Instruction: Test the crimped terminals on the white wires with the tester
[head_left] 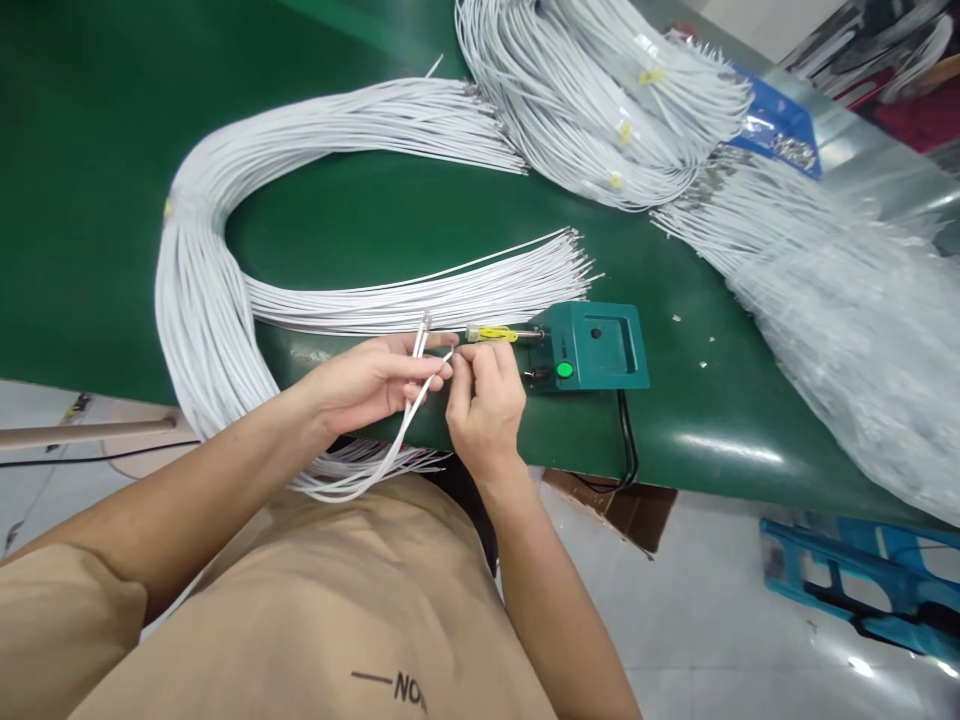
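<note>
Several white cables [400,440] run up from the table's front edge into my left hand [379,380], which is closed around them. One cable end is pinched between its thumb and fingers, and other ends stick up past the fingers. My right hand [486,400] is closed at the tip of that same cable end; what small part it grips is hidden by the fingers. Just beyond the right hand, a yellow-marked screwdriver-like tool [491,333] lies in line with a green device [596,345] that has a round green button [565,370].
A large curved bundle of white cables [202,240] lies on the green table [315,215]. More coiled cables [585,110] and a plastic-wrapped bundle [832,290] lie at the back and right. A blue tray [784,115] holds small metal parts. Black cords [626,440] hang over the front edge.
</note>
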